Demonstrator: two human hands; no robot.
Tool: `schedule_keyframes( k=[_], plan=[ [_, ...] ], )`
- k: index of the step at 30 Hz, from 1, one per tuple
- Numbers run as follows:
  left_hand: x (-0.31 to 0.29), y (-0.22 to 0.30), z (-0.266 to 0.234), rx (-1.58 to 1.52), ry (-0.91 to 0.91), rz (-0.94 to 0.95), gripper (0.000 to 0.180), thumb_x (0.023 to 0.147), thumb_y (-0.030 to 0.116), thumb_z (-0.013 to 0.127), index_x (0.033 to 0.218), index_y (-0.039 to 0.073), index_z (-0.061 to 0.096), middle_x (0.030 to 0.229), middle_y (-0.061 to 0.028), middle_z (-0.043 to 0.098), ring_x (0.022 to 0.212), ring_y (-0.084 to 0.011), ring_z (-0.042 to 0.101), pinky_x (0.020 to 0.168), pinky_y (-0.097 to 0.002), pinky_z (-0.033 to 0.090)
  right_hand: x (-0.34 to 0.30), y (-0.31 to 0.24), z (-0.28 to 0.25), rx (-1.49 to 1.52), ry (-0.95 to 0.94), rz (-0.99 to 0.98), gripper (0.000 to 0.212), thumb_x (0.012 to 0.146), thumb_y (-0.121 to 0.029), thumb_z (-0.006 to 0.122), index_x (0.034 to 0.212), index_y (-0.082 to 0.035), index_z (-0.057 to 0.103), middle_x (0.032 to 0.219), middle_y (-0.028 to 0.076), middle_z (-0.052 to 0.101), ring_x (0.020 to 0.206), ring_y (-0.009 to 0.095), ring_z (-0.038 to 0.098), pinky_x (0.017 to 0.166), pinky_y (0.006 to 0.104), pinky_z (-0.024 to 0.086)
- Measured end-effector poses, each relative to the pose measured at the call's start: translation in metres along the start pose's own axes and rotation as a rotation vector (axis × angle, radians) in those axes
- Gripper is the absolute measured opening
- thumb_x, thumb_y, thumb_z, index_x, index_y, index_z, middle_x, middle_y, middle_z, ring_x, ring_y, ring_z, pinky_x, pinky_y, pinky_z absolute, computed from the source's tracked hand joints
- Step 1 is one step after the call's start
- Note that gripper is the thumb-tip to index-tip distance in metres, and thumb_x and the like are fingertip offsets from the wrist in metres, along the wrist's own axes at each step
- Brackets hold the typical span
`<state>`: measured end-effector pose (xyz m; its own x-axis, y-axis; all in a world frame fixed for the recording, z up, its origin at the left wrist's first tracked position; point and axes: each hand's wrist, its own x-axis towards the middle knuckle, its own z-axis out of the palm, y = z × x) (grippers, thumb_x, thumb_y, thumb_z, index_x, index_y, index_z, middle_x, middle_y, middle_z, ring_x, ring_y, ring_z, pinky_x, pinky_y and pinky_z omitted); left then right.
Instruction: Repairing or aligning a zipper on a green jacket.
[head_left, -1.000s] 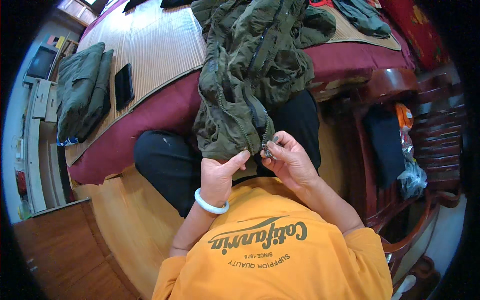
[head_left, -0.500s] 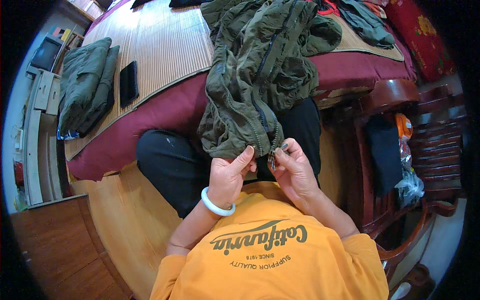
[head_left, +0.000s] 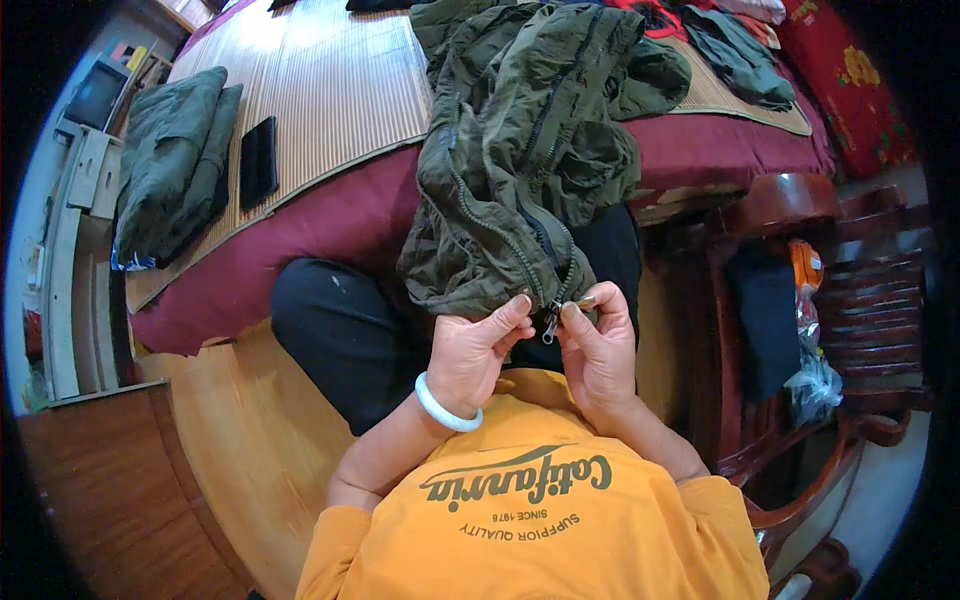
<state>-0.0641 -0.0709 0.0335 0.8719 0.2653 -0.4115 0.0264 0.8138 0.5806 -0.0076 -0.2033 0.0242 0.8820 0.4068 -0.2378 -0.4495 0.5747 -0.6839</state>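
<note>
A crumpled olive-green jacket drapes from the bed's edge down over my knees, its zipper edges meeting at the bottom hem. My left hand, with a pale bracelet at the wrist, pinches the hem on the left side of the zipper. Opposite it, my right hand is closed on the other zipper edge at its lower end. Between the two hands hangs a metal zipper pull. My fingertips partly hide how the zipper ends fit together.
A folded green garment and a black phone lie on the bamboo mat at left. On the right stands a dark red wooden chair holding dark cloth and plastic bags. More clothes lie at the bed's far right.
Both hands have shifted slightly right with the jacket hem. The metal zipper pull now shows more clearly between them, and my right fingers have turned a little.
</note>
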Motion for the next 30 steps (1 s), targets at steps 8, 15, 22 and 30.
schedule_keyframes(
  k=[8, 15, 22, 30],
  plan=[
    [-0.002, -0.004, 0.011, 0.030, 0.004, 0.163, 0.022, 0.081, -0.002, 0.069, 0.102, 0.002, 0.063, 0.092, -0.0050, 0.066, 0.075, -0.0140, 0.062, 0.067, -0.0256, 0.053, 0.000, 0.000, 0.003, -0.026, -0.003, -0.055, 0.021, 0.085, 0.006, 0.063, 0.092, -0.008, 0.048, 0.086, 0.003, 0.057, 0.078, 0.014, 0.061, 0.073, 0.0268, 0.053],
    [0.002, -0.009, 0.019, 0.085, 0.001, 0.341, 0.022, 0.080, -0.005, 0.069, 0.101, 0.000, 0.063, 0.090, -0.0054, 0.065, 0.074, -0.0146, 0.060, 0.066, -0.0271, 0.052, 0.000, 0.004, 0.005, -0.113, 0.002, -0.160, 0.024, 0.082, 0.010, 0.064, 0.090, -0.006, 0.048, 0.087, 0.003, 0.053, 0.079, 0.013, 0.061, 0.075, 0.0259, 0.053],
    [0.005, -0.008, 0.025, 0.110, 0.016, 0.418, 0.020, 0.080, -0.004, 0.069, 0.099, 0.000, 0.064, 0.089, -0.0051, 0.065, 0.073, -0.0140, 0.060, 0.063, -0.0262, 0.050, 0.003, 0.009, -0.003, -0.240, 0.002, -0.273, 0.024, 0.081, 0.010, 0.066, 0.088, -0.006, 0.049, 0.087, 0.001, 0.051, 0.081, 0.008, 0.058, 0.075, 0.0215, 0.050],
    [0.009, -0.009, 0.019, 0.161, -0.056, 0.433, 0.032, 0.080, -0.007, 0.065, 0.110, 0.002, 0.058, 0.094, -0.0045, 0.063, 0.076, -0.0138, 0.059, 0.066, -0.0273, 0.050, 0.001, 0.008, -0.001, -0.265, -0.001, -0.320, 0.024, 0.081, 0.008, 0.068, 0.089, -0.005, 0.050, 0.087, 0.001, 0.053, 0.081, 0.008, 0.058, 0.075, 0.0205, 0.050]
  ],
)
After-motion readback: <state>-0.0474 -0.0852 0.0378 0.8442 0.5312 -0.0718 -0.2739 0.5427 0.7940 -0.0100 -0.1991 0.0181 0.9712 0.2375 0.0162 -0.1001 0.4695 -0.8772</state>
